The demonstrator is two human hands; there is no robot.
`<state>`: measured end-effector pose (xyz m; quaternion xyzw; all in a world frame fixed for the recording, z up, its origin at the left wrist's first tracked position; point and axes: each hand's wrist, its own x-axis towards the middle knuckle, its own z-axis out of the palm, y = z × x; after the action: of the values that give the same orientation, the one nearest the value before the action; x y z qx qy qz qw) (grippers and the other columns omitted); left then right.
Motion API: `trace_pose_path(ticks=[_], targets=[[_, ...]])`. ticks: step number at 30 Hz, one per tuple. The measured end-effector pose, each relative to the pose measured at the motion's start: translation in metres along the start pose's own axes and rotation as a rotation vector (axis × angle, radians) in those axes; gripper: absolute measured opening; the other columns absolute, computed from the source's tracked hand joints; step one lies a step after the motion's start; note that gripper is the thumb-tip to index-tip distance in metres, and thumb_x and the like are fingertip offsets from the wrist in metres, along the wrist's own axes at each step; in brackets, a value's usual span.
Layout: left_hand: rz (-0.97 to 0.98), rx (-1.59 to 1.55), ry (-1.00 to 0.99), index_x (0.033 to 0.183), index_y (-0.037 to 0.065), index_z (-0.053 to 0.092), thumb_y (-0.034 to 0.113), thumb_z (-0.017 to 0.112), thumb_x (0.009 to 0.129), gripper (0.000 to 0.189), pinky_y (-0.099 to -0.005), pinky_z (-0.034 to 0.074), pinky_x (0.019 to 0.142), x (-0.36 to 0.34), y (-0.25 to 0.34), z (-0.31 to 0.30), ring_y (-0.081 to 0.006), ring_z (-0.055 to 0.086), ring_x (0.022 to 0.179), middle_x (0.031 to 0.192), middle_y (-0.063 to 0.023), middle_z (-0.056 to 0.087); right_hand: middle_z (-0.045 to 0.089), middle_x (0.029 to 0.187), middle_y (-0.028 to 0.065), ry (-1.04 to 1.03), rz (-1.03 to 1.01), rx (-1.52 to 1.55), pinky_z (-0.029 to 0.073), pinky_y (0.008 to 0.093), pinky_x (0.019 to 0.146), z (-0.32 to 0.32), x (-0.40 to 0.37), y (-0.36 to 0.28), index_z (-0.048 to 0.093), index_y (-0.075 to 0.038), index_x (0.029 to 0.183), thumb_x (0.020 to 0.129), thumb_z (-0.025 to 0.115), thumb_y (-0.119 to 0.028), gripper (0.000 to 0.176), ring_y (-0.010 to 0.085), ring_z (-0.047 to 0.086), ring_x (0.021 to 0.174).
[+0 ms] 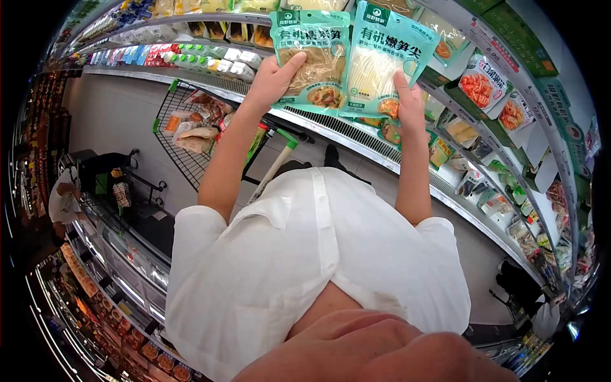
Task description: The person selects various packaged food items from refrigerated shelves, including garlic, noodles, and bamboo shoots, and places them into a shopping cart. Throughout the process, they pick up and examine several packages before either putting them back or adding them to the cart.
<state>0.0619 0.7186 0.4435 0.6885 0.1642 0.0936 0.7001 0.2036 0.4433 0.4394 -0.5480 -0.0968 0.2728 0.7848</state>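
My left hand [277, 79] grips a teal pouch of bamboo shoots [320, 67] by its left edge, thumb across the front. Brownish contents show through that pouch's window, above a small picture of a cooked dish. A second teal pouch of bamboo shoot tips [375, 70], with pale strips inside, is pinched at its right edge by my right hand [409, 102]. Both pouches are upright, side by side and nearly touching, fronts towards me, before a chilled shelf. The fingers behind the pouches are hidden.
A wire shopping cart [184, 153] with packaged food stands at my left, its green-ended handle [287, 140] close to my body. Shelves of boxed and bagged food [480, 83] curve along the front and right. Another person [63, 194] is at the far left beside a dark cart.
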Motion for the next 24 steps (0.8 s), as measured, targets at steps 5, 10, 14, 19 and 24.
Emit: trace_pose_path(ticks=[5,10,14,19,24], targets=[[-0.141,-0.113,0.194,0.123,-0.001,0.076,0.037,0.064,0.113,0.04,-0.0277,0.058,0.075,-0.076,-0.053,-0.034,-0.0076,0.071,0.086,0.104,-0.0035,0.079,0.073,0.134,0.0155,-0.159,0.296,-0.046,0.062,0.0372,0.096,0.046,0.009,0.046,0.06,0.006,0.141,0.107,0.072,-0.018,0.044,0.0227,0.075,0.113],[-0.386,-0.54,0.364,0.133,0.002,0.07,0.024,0.07,0.108,0.034,-0.0308,0.06,0.09,-0.163,-0.13,-0.055,-0.0121,0.073,0.103,0.119,-0.005,0.076,0.073,0.132,0.0129,-0.486,0.6,-0.261,0.062,0.0352,0.094,0.095,-0.002,0.111,0.059,0.003,0.143,0.099,0.076,-0.007,0.049,0.0214,0.074,0.114],[-0.575,-0.756,0.509,0.142,0.001,0.063,0.017,0.071,0.105,0.041,-0.035,0.06,0.1,-0.234,-0.197,-0.076,-0.0184,0.073,0.114,0.133,-0.0092,0.072,0.072,0.132,0.0117,-0.623,0.855,-0.436,0.06,0.0378,0.096,0.124,-0.013,0.183,0.059,0.002,0.143,0.097,0.075,-0.005,0.049,0.0215,0.073,0.115],[-0.61,-1.221,0.735,0.147,0.003,0.057,0.015,0.064,0.107,0.042,-0.0444,0.061,0.101,-0.3,-0.248,-0.127,-0.024,0.072,0.118,0.136,-0.0107,0.07,0.074,0.126,0.0097,-0.642,0.938,-0.532,0.062,0.0313,0.084,0.185,-0.032,0.246,0.063,-0.003,0.138,0.102,0.069,-0.007,0.036,0.0177,0.073,0.109],[-0.637,-1.023,0.776,0.138,0.004,0.06,0.018,0.06,0.11,0.031,-0.043,0.063,0.095,-0.304,-0.276,-0.155,-0.0227,0.071,0.114,0.128,-0.0098,0.071,0.074,0.12,0.009,-0.563,0.994,-0.633,0.063,0.0294,0.069,0.251,0.001,0.331,0.064,-0.003,0.132,0.108,0.062,-0.02,0.029,0.0166,0.074,0.095]])
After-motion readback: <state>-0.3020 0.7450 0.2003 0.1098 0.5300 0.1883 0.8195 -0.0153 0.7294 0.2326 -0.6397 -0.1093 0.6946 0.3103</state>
